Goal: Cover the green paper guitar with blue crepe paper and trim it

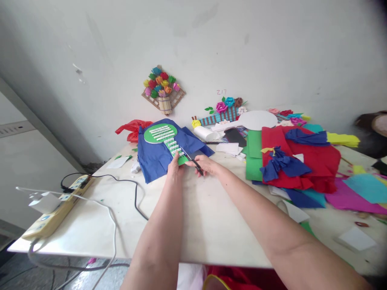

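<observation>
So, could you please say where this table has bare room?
Bare tabletop shows between the left forearm and right forearm, and, at the front edge, from the left forearm to the white cable. Coloured paper crowds the right; a green piece and blue sheet occupy the far middle.

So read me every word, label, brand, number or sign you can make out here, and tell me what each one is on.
"217", or perhaps "Z17", handwritten in a reddish colour on the wall; the first character is unclear.
Power strip: any markings are too small to read.
Grey panel at far left: its marks are too blurred.
Nothing else is readable.
</observation>
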Tool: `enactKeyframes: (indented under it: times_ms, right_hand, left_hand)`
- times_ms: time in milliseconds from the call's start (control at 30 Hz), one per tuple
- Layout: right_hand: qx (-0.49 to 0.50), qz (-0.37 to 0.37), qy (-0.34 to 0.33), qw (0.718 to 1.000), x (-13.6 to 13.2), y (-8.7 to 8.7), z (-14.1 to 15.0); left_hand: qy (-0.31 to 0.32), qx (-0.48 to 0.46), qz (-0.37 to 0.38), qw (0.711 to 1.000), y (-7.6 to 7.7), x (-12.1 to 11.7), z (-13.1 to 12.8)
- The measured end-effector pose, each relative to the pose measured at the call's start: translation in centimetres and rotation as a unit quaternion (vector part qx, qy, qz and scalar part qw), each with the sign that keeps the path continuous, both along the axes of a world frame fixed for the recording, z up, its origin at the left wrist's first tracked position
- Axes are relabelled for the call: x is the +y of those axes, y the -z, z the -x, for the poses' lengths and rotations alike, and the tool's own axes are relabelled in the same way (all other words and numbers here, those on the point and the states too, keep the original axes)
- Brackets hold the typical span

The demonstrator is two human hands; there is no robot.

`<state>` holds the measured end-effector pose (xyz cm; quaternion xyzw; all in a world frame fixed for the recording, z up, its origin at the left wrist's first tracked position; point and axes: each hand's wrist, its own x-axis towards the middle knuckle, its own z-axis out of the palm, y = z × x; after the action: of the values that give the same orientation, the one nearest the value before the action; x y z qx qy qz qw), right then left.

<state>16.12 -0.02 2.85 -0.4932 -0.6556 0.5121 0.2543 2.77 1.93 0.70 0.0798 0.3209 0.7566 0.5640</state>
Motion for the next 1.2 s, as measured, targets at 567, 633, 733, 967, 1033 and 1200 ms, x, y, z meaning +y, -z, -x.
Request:
enactKeyframes:
  times_ms: [567, 633, 733, 967, 1033, 1200]
  right_hand:
    - [0.09, 0.02, 0.014, 0.996, 0.0, 0.7, -0.5]
    - [0.093, 0.021, 0.015, 0.995, 0.0, 0.6, -0.5]
    - [0.094, 0.025, 0.026, 0.995, -0.1, 0.4, -0.7]
    - [0.096, 0.052, 0.045, 0.993, 0.1, 0.7, -0.8]
    - [0.091, 0.061, 0.046, 0.993, 0.2, 0.8, -0.9]
    - [0.102, 0.076, 0.022, 0.992, 0.4, 0.8, -1.4]
  left_hand:
    - [0.005, -0.013, -0.031, 0.999, -0.3, -0.1, 0.1]
    - [0.003, -0.016, -0.026, 1.0, -0.3, 0.0, 0.1]
    - [0.001, -0.014, -0.019, 1.0, -0.1, 0.0, 0.2]
    - [0.004, -0.009, -0.027, 1.0, -0.3, -0.2, 0.1]
    - [0.004, -0.009, -0.023, 1.0, -0.4, -0.2, 0.1]
    - [0.005, -0.014, -0.021, 1.0, -0.6, -0.3, 0.1]
